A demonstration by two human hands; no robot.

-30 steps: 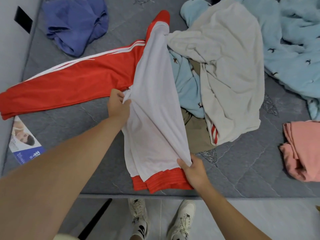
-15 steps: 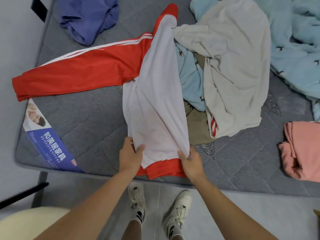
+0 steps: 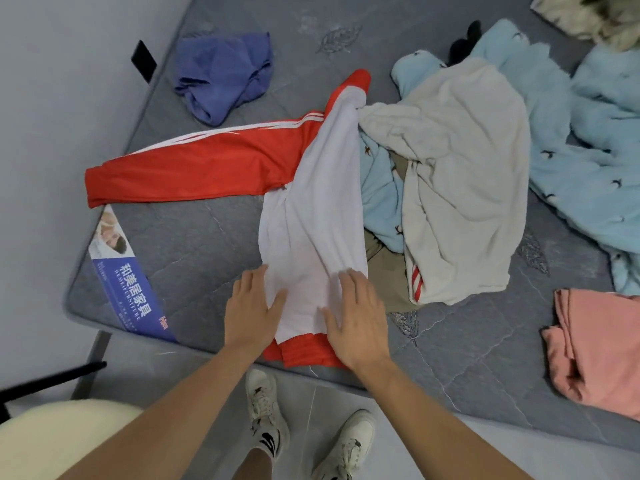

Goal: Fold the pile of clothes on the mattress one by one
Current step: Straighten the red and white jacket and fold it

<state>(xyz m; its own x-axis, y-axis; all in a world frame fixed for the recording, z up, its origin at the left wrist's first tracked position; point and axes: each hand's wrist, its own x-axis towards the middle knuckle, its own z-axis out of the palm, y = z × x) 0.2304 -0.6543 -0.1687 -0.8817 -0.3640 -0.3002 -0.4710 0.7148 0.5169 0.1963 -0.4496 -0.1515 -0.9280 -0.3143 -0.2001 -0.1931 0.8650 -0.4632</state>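
A red and white jacket [image 3: 311, 209] lies on the grey mattress [image 3: 194, 251], its white lining up and folded lengthwise. One red sleeve with white stripes [image 3: 194, 168] stretches out to the left. My left hand [image 3: 251, 306] and my right hand [image 3: 356, 317] lie flat with straight fingers on the white fabric near the red hem at the mattress's front edge. To the right sits the pile: a cream garment [image 3: 460, 188] over a light blue patterned one [image 3: 381, 188] and a khaki one [image 3: 388, 275].
A crumpled blue garment [image 3: 221, 77] lies at the back left near the wall. A pink garment [image 3: 595, 344] sits at the right edge. A fluffy light blue blanket [image 3: 588, 140] fills the back right. My feet in white shoes stand on the floor below the mattress edge.
My hands let go of the jacket's edges and now press flat on it. The left hand came down from the sleeve joint to the hem.
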